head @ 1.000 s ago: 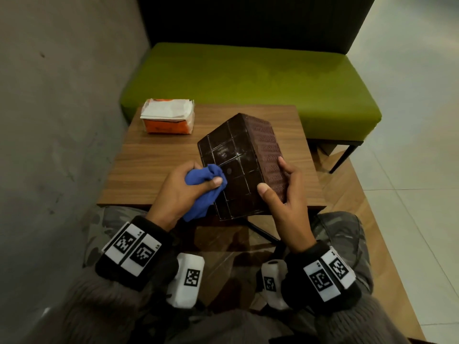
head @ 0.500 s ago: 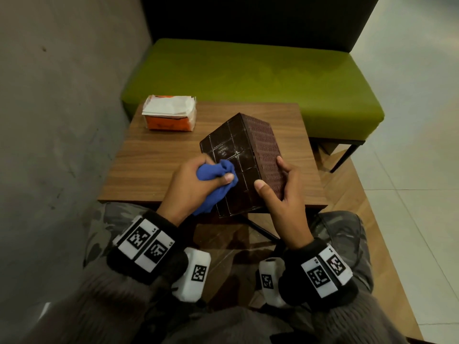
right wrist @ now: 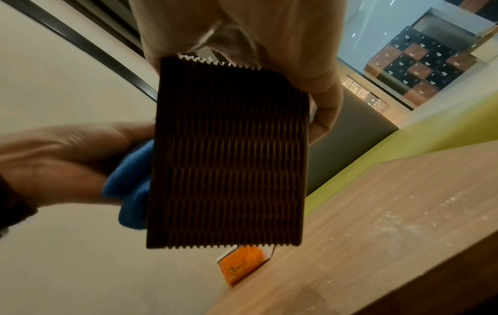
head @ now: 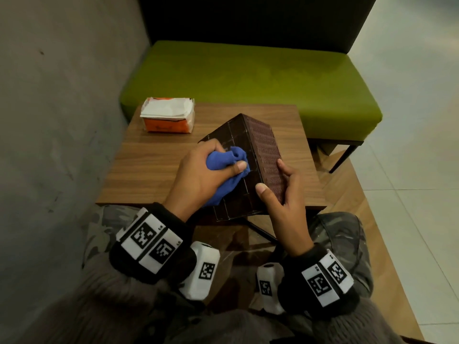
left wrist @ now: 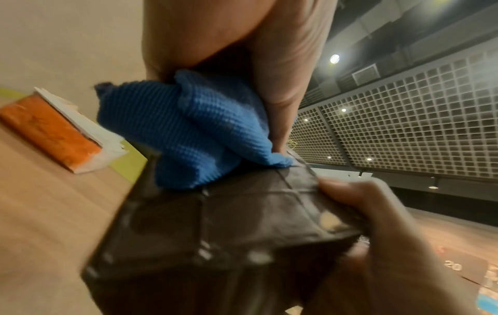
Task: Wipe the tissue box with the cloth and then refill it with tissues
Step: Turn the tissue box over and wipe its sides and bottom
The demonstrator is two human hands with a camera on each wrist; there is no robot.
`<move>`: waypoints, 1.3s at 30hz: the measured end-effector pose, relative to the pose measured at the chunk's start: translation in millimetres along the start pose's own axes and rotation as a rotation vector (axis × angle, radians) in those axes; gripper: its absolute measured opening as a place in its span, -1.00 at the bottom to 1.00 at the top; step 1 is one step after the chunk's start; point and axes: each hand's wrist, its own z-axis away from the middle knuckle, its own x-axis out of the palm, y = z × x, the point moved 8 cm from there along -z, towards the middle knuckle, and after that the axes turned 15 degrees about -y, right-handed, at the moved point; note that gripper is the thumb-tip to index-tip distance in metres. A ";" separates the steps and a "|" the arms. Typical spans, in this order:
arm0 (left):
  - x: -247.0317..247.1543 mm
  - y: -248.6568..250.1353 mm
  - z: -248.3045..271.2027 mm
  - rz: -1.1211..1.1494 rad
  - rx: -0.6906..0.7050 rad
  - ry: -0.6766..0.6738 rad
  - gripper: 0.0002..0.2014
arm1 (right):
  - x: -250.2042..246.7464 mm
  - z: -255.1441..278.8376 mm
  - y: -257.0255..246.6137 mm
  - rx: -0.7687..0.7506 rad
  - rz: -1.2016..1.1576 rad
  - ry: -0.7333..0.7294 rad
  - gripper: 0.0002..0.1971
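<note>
We hold the dark brown tissue box (head: 250,170) tilted up over the near edge of the wooden tabletop (head: 154,165), its smooth gridded face turned toward us and its ribbed side facing right. Our right hand (head: 283,202) grips the box, thumb on the smooth face near the corner edge and the fingers (head: 285,170) curled across the ribbed side. Our left hand (head: 201,175) clutches the bunched blue cloth (head: 223,167), fingers and thumb wrapped round it, and presses it against the smooth face of the box, about halfway up. From the left wrist view the cloth (left wrist: 194,136) lies bunched on the glossy dark panel (left wrist: 242,223), with our right thumb at the panel's edge. At the far left corner of the tabletop sits the orange pack of tissues (head: 169,117), torn open on top with white sheets showing, well apart from the box. A green bench seat (head: 248,75) stands beyond the tabletop.
</note>
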 end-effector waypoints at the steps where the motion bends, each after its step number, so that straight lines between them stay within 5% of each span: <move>1: 2.5 4.0 2.0 -0.020 0.022 0.009 -0.72 | 2.0 -1.2 -0.9 -0.001 0.004 -0.004 -0.22; 7: 18.9 0.4 13.8 -0.177 -0.016 -0.140 -0.73 | -4.3 -3.6 0.8 0.016 -0.043 0.005 -0.19; 12: -3.2 -6.5 2.7 -0.025 -0.016 0.022 -0.71 | -0.3 -3.1 6.1 0.058 -0.073 -0.016 -0.18; 16: 19.4 -1.2 15.8 -0.202 -0.025 -0.174 -0.72 | -1.7 -3.2 6.7 0.083 -0.116 -0.050 -0.25; 21: -17.8 -4.1 2.3 -0.191 -0.002 0.054 -0.66 | 6.5 -1.6 7.5 0.115 -0.153 -0.097 -0.26; 26: 13.1 3.3 17.8 -0.373 0.015 -0.160 -0.70 | 1.8 -1.7 5.7 0.109 -0.140 -0.088 -0.30; 33: -16.9 1.5 1.9 -0.146 0.020 0.105 -0.68 | 4.8 -2.5 7.3 0.100 -0.080 -0.120 -0.31; 39: -32.9 -13.8 12.3 0.179 -0.028 0.108 -0.77 | -5.9 -5.3 7.7 0.139 -0.230 -0.083 -0.21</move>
